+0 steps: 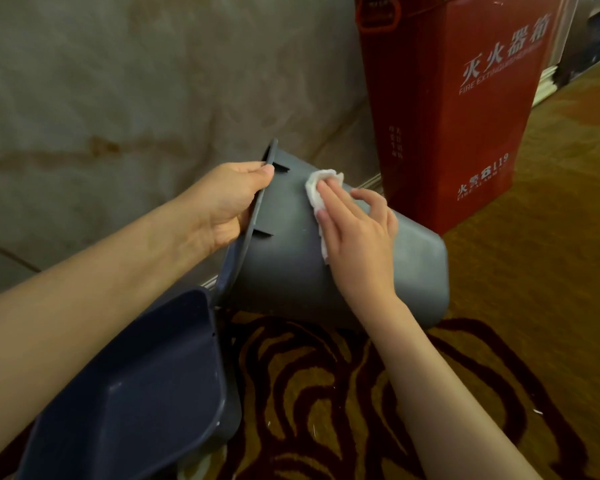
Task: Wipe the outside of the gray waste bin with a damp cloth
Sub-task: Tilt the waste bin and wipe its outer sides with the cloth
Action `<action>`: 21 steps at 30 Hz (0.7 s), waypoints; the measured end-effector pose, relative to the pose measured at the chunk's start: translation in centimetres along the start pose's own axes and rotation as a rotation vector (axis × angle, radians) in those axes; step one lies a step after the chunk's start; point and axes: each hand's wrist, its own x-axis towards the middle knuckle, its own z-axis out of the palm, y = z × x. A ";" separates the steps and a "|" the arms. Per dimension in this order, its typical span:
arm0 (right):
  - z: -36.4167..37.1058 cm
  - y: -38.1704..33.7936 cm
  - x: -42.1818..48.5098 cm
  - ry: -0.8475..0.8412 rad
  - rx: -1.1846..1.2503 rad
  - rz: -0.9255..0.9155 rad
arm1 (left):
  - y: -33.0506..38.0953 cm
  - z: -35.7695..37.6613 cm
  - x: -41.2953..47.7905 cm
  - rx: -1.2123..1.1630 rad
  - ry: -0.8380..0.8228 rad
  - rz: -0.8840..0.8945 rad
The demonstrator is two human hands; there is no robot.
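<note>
The gray waste bin (pixel 284 271) lies tipped on its side on the carpet, its rim to the left and its base to the right. My left hand (pixel 229 199) grips the rim at the upper left, thumb over the edge. My right hand (pixel 357 233) lies flat on the bin's upper side wall, pressing a crumpled white cloth (pixel 321 188) against it. Part of the cloth shows above and left of my fingers; the rest is hidden under my palm.
A dark blue-gray lid or inner tray (pixel 146 386) lies at the lower left, against the bin's rim. A red fire extinguisher box (pixel 458 109) stands just behind the bin's base. A beige wall (pixel 118 98) rises behind. Patterned brown carpet (pixel 326 393) covers the floor.
</note>
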 end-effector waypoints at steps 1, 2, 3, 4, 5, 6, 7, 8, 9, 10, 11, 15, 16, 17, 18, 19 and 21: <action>-0.2 0.9 -0.4 -0.009 -0.010 0.030 | 0.0 0.0 0.1 -0.004 0.016 -0.009; -0.4 1.9 -0.8 -0.028 -0.018 0.063 | 0.0 -0.1 0.2 -0.006 0.033 -0.019; -0.6 2.8 -1.1 -0.053 -0.033 0.092 | 0.0 -0.2 0.3 -0.010 0.046 -0.029; -0.8 3.6 -1.3 -0.077 -0.056 0.105 | 0.0 -0.3 0.5 -0.015 0.050 -0.036; -1.0 4.2 -1.5 -0.098 -0.082 0.098 | 0.1 -0.3 0.6 -0.020 0.042 -0.042; -1.1 4.6 -1.6 -0.114 -0.092 0.079 | 0.2 -0.2 0.6 -0.023 0.026 -0.045; -1.3 4.7 -1.7 -0.129 -0.086 0.056 | 0.2 -0.1 0.6 -0.024 0.009 -0.044; -1.4 4.7 -1.8 -0.141 -0.081 0.033 | 0.2 0.0 0.7 -0.020 -0.003 -0.037; -1.5 4.6 -1.8 -0.150 -0.086 0.007 | 0.2 0.1 0.8 -0.013 -0.006 -0.031; -1.7 4.5 -1.8 -0.160 -0.101 -0.024 | 0.2 0.1 0.9 -0.007 -0.001 -0.026; -1.8 4.5 -1.9 -0.187 -0.103 -0.045 | 0.2 0.2 1.1 -0.004 0.009 -0.026; -2.5 4.6 -2.6 -0.404 0.064 -0.036 | 0.9 0.5 2.3 0.055 0.043 -0.071; -2.5 4.4 -3.0 -0.425 0.069 -0.076 | 1.1 0.7 2.7 0.061 0.050 -0.098; -2.6 4.1 -3.4 -0.441 0.058 -0.121 | 1.5 1.0 3.1 0.062 0.051 -0.134; -2.5 3.9 -3.7 -0.442 0.036 -0.162 | 1.9 1.3 3.4 0.065 0.044 -0.164; -2.4 3.9 -3.8 -0.435 0.014 -0.180 | 2.3 1.6 3.7 0.056 0.027 -0.173; -2.3 4.4 -3.5 -0.400 0.005 -0.145 | 2.7 1.7 3.7 0.007 -0.077 -0.146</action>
